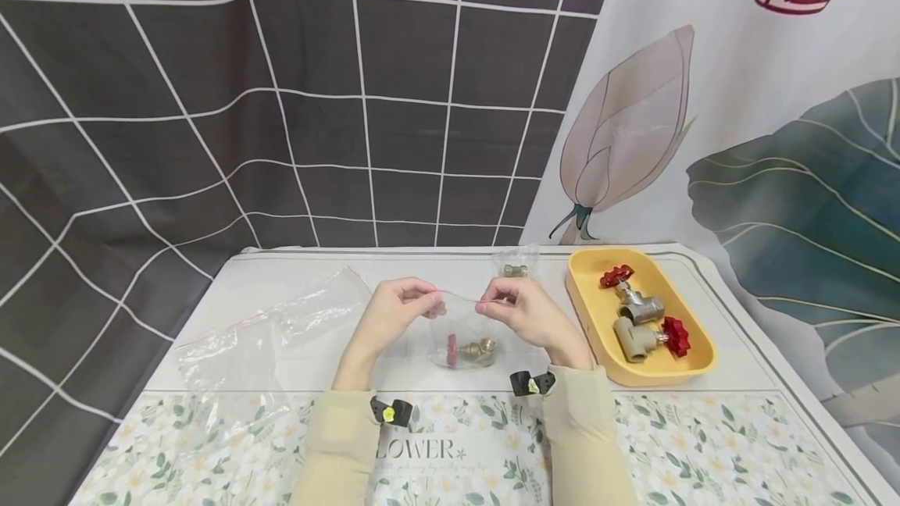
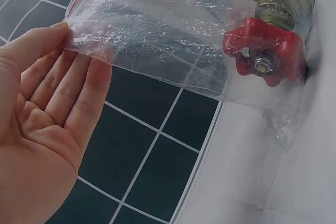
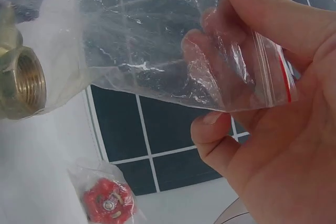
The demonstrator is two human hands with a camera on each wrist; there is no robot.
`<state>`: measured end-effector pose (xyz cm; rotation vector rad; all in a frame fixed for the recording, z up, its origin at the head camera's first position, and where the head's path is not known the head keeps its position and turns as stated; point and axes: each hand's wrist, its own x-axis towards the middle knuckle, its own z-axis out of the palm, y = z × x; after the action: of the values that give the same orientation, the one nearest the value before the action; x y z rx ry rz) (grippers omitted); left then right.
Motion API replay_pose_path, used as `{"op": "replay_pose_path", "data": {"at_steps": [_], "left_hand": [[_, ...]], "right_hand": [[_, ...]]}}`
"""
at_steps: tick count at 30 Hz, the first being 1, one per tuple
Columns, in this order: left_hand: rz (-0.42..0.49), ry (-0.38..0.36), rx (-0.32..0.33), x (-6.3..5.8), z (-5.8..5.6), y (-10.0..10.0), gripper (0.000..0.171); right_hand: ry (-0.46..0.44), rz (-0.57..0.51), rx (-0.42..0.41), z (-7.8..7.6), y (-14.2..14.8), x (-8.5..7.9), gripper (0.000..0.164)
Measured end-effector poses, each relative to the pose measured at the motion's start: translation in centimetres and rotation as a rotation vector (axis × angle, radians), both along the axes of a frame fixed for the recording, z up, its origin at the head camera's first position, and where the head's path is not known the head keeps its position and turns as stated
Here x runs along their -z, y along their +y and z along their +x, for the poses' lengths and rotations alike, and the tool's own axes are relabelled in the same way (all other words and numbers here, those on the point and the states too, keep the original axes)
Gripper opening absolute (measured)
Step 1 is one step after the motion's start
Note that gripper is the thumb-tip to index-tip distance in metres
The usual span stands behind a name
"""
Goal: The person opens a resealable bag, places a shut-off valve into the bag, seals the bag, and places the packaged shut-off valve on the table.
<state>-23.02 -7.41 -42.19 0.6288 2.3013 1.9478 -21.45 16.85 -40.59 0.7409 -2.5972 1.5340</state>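
Observation:
A clear zip bag (image 1: 457, 322) with a red strip along its mouth hangs between both hands. Inside its bottom lies a brass valve (image 1: 478, 350) with a red handwheel (image 2: 265, 51); the valve's threaded end (image 3: 29, 80) shows in the right wrist view. My left hand (image 1: 404, 307) pinches one upper corner of the bag between thumb and fingers. The opposite upper side is pinched by my right hand (image 1: 527, 311), whose fingers show through the plastic in the right wrist view. Whether the seal is fully closed, I cannot tell.
Behind my right hand lies another bagged valve (image 1: 516, 264), its red wheel (image 3: 108, 203) visible from the right wrist. A yellow tray (image 1: 587, 318) on the right holds two red-wheeled valves (image 1: 640, 307). Flat clear zip bags (image 1: 239, 358) lie at left on the table.

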Motion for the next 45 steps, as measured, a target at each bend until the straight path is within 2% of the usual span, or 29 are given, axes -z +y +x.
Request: {"op": "replay_pose_path", "data": {"at_steps": [8, 14, 22, 25, 26, 29, 32, 40, 45], "left_hand": [[0.010, 0.022, 0.002, 0.0, 0.0, 0.2, 0.018], [-0.010, 0.010, -0.005, 0.0, 0.2, 0.4, 0.017], [-0.028, -0.005, -0.006, -0.1, 0.2, 0.5, 0.018], [-0.040, 0.003, -0.002, -1.4, 1.0, 0.6, 0.017], [-0.040, 0.003, -0.004, -1.4, 1.0, 0.6, 0.017], [-0.038, 0.014, -0.007, -1.4, 1.1, 0.5, 0.018], [-0.031, 0.009, -0.010, -0.1, 0.2, 0.5, 0.019], [-0.026, 0.025, -0.008, -0.1, 0.2, 0.4, 0.022], [-0.023, 0.023, -0.018, -0.1, 0.1, 0.5, 0.022]], "right_hand": [[-0.026, 0.027, 0.027, 0.1, -0.3, -0.1, 0.002], [0.007, 0.048, 0.023, 0.2, -0.6, -0.3, 0.005], [0.041, 0.025, 0.030, 0.2, -0.8, -0.2, 0.007], [0.046, 0.046, 0.035, 0.2, -0.8, -0.3, 0.006], [0.051, 0.058, 0.038, 0.3, -0.8, -0.4, 0.006], [0.067, 0.089, 0.050, 0.3, -0.8, -0.5, 0.004], [0.073, 0.116, 0.069, 0.3, -0.8, -0.6, 0.003], [0.114, 0.154, 0.077, 0.3, -0.8, -0.8, 0.004], [0.176, 0.199, 0.078, 0.2, -0.8, -0.8, 0.005]]}}
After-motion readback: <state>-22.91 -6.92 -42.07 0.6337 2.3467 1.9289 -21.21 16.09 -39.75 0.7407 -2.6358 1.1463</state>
